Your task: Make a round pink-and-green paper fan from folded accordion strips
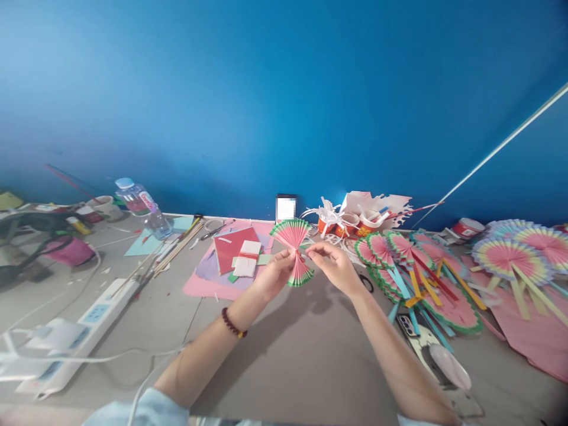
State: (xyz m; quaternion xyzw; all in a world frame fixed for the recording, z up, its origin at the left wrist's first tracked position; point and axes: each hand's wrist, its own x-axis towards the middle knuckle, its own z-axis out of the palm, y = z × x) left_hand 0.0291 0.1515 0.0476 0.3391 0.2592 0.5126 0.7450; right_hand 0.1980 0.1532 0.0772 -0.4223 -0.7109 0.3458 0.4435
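Note:
A pink pleated paper fan [291, 232] with green edges spreads out above and below its pinched middle. My left hand [275, 275] grips it at that middle, fingers closed. Just right of the fan's waist, my right hand [333, 266] has thumb and fingertips pressed together; whatever lies between them is too small to name. Behind my left hand, a white card wrapped with red string [247, 260] rests on a red sheet [226, 245] and pink paper [195, 287].
Finished paper fans [448, 296] with coloured strips lie at right, near a phone [419, 337] and a mouse [449, 365]. Red cups [368, 223] stand by the blue wall. At left are a water bottle [144, 207], wooden sticks [180, 245] and a white power strip [95, 322] with cables.

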